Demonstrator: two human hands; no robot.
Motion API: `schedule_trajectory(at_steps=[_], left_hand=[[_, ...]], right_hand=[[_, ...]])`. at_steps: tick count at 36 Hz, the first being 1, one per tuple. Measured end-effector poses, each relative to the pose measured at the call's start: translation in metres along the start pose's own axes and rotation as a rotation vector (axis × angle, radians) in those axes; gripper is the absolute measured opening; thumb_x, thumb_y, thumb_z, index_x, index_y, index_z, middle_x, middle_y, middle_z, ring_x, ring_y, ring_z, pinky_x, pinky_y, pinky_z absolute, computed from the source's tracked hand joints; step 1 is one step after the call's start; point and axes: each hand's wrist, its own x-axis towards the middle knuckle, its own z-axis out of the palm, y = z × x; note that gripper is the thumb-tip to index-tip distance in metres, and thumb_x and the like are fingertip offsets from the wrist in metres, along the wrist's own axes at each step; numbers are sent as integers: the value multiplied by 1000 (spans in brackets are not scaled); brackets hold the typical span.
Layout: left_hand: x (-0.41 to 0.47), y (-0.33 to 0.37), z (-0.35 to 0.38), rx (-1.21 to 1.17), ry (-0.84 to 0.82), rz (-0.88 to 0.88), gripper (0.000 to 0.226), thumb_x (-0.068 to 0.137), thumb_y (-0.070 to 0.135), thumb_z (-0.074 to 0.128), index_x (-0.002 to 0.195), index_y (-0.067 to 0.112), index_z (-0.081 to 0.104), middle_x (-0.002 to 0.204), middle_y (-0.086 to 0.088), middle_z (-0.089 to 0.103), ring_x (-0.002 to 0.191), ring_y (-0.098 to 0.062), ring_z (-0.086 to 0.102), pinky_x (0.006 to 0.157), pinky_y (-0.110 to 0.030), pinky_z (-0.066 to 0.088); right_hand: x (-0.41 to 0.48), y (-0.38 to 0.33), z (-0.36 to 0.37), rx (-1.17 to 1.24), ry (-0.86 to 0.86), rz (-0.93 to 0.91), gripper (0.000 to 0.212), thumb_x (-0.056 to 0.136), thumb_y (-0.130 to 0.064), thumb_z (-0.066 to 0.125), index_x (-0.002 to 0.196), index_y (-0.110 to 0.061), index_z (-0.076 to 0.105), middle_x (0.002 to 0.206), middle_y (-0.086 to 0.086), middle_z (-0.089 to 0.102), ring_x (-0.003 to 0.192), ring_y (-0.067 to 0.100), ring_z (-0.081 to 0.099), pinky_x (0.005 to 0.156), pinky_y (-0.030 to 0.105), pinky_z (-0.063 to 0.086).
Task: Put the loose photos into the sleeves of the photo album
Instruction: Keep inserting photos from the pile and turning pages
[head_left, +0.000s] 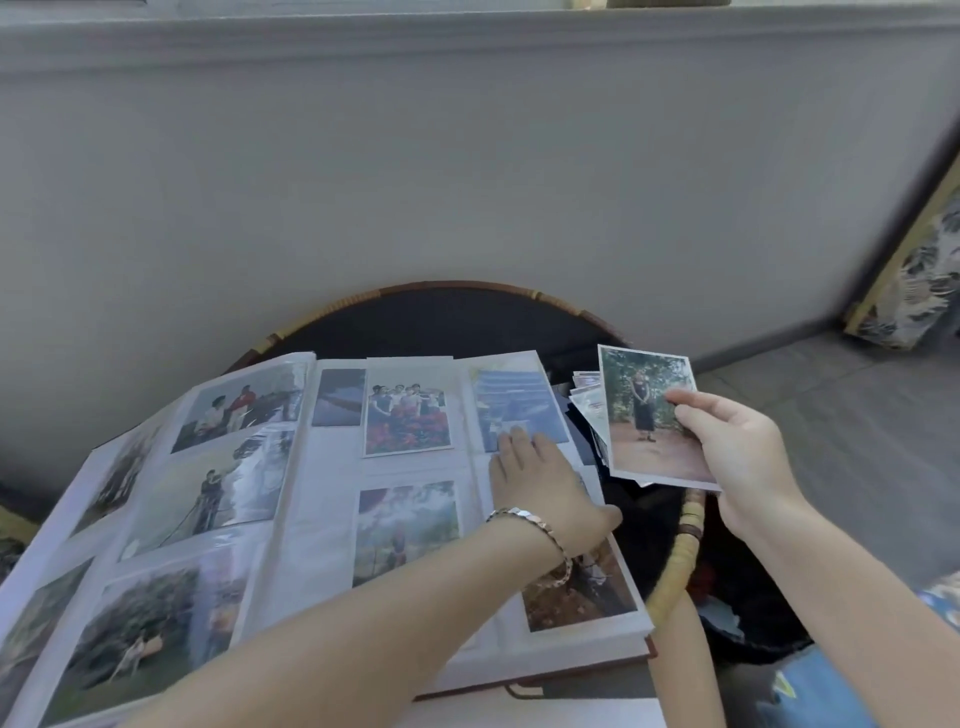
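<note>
The photo album (311, 499) lies open across a round rattan table, its sleeves holding several photos. A group photo (408, 410) sits loosely on top of the right page near the spine. My left hand (540, 483), with a bracelet on the wrist, rests flat on the right page at its outer column. My right hand (737, 457) holds a loose photo (649, 415) of a standing figure among trees, upright, just off the album's right edge. Behind that photo a stack of loose photos (587, 400) lies on the table.
The rattan table rim (680, 561) curves along the right, dark inside. A grey wall (467, 182) stands close behind. A leaf-patterned framed panel (919, 275) leans at the far right on the grey floor. Blue patterned cloth (810, 691) shows at the lower right.
</note>
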Motion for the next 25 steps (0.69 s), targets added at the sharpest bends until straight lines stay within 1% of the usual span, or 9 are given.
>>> schedule_trajectory(at_steps=[4,5,6,7,9,12,15,19,25], left_hand=[[-4,5,-12,-304,-11,-23,74,85,45,54,138,1,29,145,-17,25,135,-32,25,108,-40,31],[-6,4,-18,-397,-19,-15,56,85,39,53,125,1,45,133,-21,40,122,-33,42,95,-39,41],[-8,1,-26,-465,-6,4,34,85,33,52,98,2,56,110,-24,53,98,-31,55,78,-37,46],[-9,-4,-33,-501,26,27,24,84,28,52,69,9,52,81,-19,54,72,-26,53,63,-32,42],[-11,-19,-47,-543,54,35,34,81,17,52,51,13,36,51,-5,37,53,-19,34,54,-27,27],[-14,-42,-68,-622,26,-43,14,77,5,58,63,6,57,60,-7,39,54,-18,35,49,-22,27],[-21,-61,-87,-775,-50,-138,6,73,5,75,77,4,72,74,-9,67,63,-23,63,56,-25,51],[-28,-74,-88,-880,-30,-170,12,67,11,82,72,10,72,66,-4,72,53,-15,67,50,-24,54],[-31,-80,-71,-926,149,-83,23,70,27,80,63,10,65,60,0,64,44,-5,56,45,-15,46]], right_hand=[[1,0,-8,16,6,-22,27,91,-1,53,80,-22,66,81,-2,64,67,8,58,51,10,49],[1,-1,-9,23,4,-21,27,91,-1,53,80,-22,66,80,-2,64,63,5,59,50,10,48],[1,-2,-10,29,3,-21,27,90,-1,53,80,-22,66,80,-2,64,59,2,60,48,10,47],[0,-3,-11,31,0,-25,27,90,-1,53,80,-22,66,81,-3,64,57,-1,60,48,9,46],[0,-4,-12,30,-6,-36,27,90,-1,54,80,-22,67,83,-3,64,62,1,60,49,8,47],[0,-4,-11,19,-21,-45,25,90,-3,54,83,-22,68,84,-4,65,68,4,59,53,10,48],[0,-4,-5,-23,-47,-56,23,90,-5,56,86,-22,69,86,-6,66,77,9,58,71,20,49],[-3,-10,7,-28,-80,-78,25,90,-3,56,83,-24,68,90,-6,67,83,8,58,81,24,47],[-5,-14,16,-15,-105,-116,26,90,-2,57,82,-24,69,91,-8,69,84,6,61,74,18,50]])
